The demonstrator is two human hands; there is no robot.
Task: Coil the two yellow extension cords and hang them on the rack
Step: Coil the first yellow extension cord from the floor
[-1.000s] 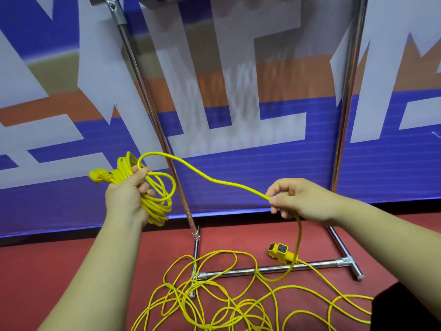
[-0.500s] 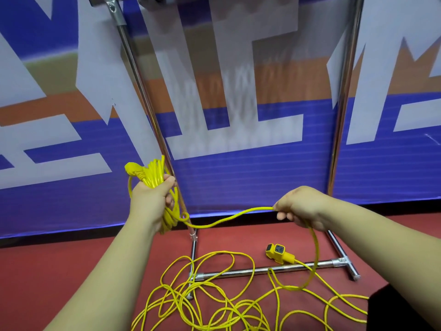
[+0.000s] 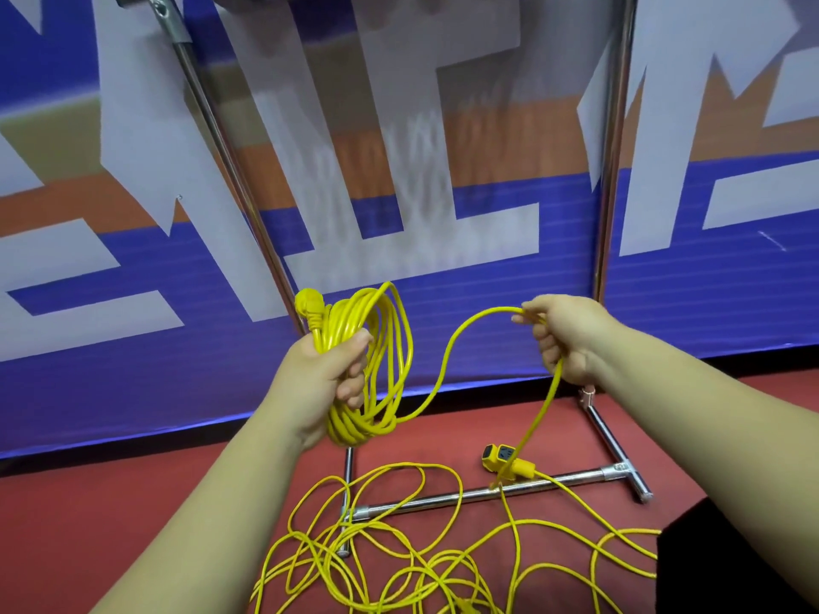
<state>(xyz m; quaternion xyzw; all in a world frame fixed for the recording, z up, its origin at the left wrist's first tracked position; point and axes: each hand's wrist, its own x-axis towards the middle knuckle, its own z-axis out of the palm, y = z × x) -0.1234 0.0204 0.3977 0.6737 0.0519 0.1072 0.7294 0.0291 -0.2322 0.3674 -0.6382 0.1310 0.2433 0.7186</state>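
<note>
In the fist of the left hand (image 3: 328, 374), with fingers and thumb wrapped tight, sits a bundle of glossy yellow extension-cord loops (image 3: 381, 343). It is gripped near its top, so the loops hang below the palm, and the moulded yellow plug (image 3: 310, 305) pokes up beside the thumb. From the bottom of the bundle a free strand of yellow cord (image 3: 445, 361) dips and rises to the right hand (image 3: 565, 336). That hand pinches it between curled fingers and thumb at about the same height, well apart from the left.

Past the pinch the strand drops toward the red floor (image 3: 133, 502), passing in front of a yellow socket block with black outlets (image 3: 501, 456). The block lies just beside the base bar (image 3: 465, 496) of the chrome tubular rack (image 3: 230, 161). A loose tangle of yellow cord (image 3: 399, 560) sprawls over and around that bar; where one cord ends and the second begins cannot be told. Behind stands a blue, white and orange printed banner (image 3: 443, 303).

The step in hand looks like coiling the first cord, partway through, with nothing hung yet. The next move likely calls for carrying the pinched strand across to the left palm. The left fingers would ease just enough to take in a loop the same size as the others, while slack feeds up from the tangle without snagging the bar.
</note>
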